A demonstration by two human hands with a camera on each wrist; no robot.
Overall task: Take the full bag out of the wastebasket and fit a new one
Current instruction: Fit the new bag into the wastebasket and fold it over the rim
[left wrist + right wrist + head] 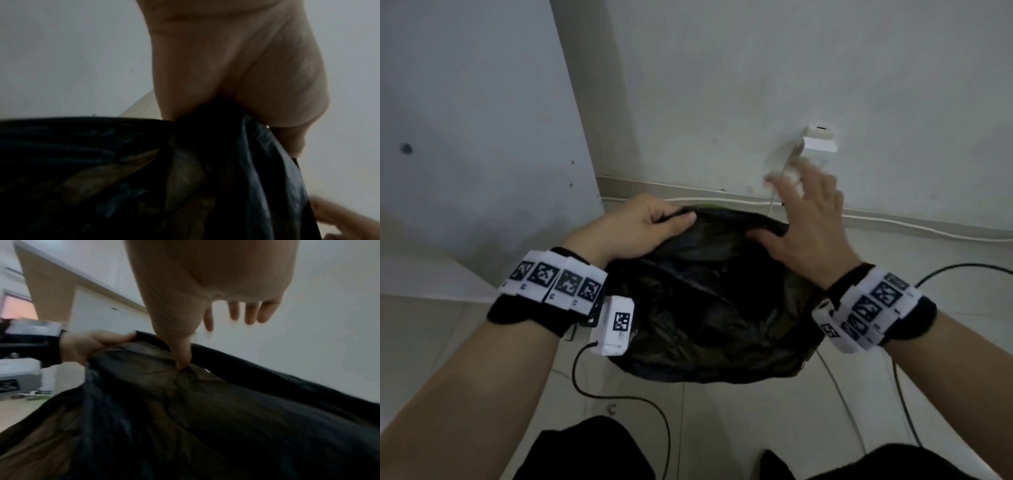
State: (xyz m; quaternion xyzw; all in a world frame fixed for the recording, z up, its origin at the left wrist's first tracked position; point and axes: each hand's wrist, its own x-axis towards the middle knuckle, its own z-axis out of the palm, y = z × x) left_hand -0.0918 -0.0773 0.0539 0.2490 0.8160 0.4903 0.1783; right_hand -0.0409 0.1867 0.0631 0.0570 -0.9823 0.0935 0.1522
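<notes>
Black plastic of a trash bag [709, 301] fills the space between the two hands, spread over the mouth of what it lines; the wastebasket itself cannot be made out under the film; the bag sits on a pale tiled floor [722, 428], close to a white wall [756, 85].

Left hand [640, 229]: the thumb and curled fingers [287, 138] are clamped on the bag's far rim, a bunch of film gathered inside the fist; the left wrist view shows the plastic coming out from under the palm and stretching away below the knuckles.

Right hand [804, 222]: its fingers [251, 314] are spread apart and fairly straight, blurred, lifted above the rim and holding nothing; only the thumb [183, 356] reaches down, its tip pressing into the film just inside the dark rolled edge of the bag; that edge runs from the thumb across to the left fingertips.

Beyond the right fingers, on the wall, sits a white plug block [818, 144], with a white cord [893, 226] trailing along the baseboard; nearer than both wrists, black cables [619, 397] loop over the floor; each wrist carries a dark band with white printed marker tags [558, 284].
</notes>
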